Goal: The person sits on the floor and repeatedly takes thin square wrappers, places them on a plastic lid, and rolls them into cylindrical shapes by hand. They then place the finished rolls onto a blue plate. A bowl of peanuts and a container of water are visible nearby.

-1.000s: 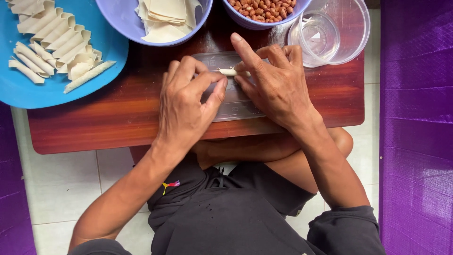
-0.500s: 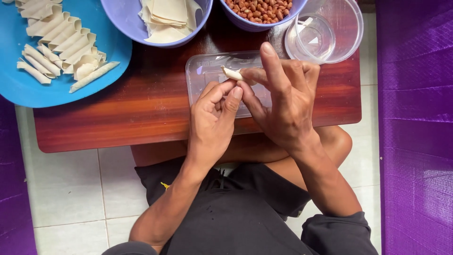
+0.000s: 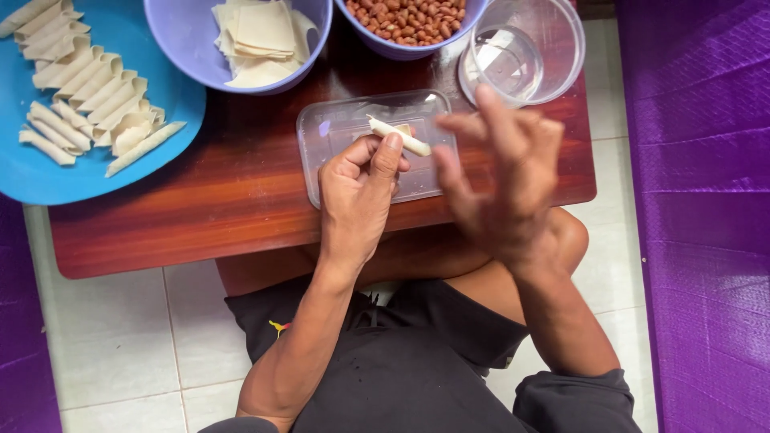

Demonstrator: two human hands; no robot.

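My left hand [image 3: 359,186] pinches a thin rolled pastry stick [image 3: 399,136] between thumb and forefinger, holding it just above a clear plastic lid [image 3: 337,136] that lies on the low wooden table [image 3: 200,208]. My right hand [image 3: 501,172] hovers to the right of the roll, blurred, its fingers spread and holding nothing. A blue tray [image 3: 120,180] at the far left carries several finished rolls [image 3: 80,96].
A lilac bowl [image 3: 192,56] of square pastry wrappers [image 3: 261,36] and a lilac bowl of peanuts [image 3: 409,18] stand along the table's far edge. A clear plastic tub [image 3: 525,48] sits at the right corner. Purple mats [image 3: 698,216] flank the tiled floor.
Both hands were pressed together rolling the pastry on the lid. The right hand has now let go and pulled away to the right, while the left lifts the finished roll alone.
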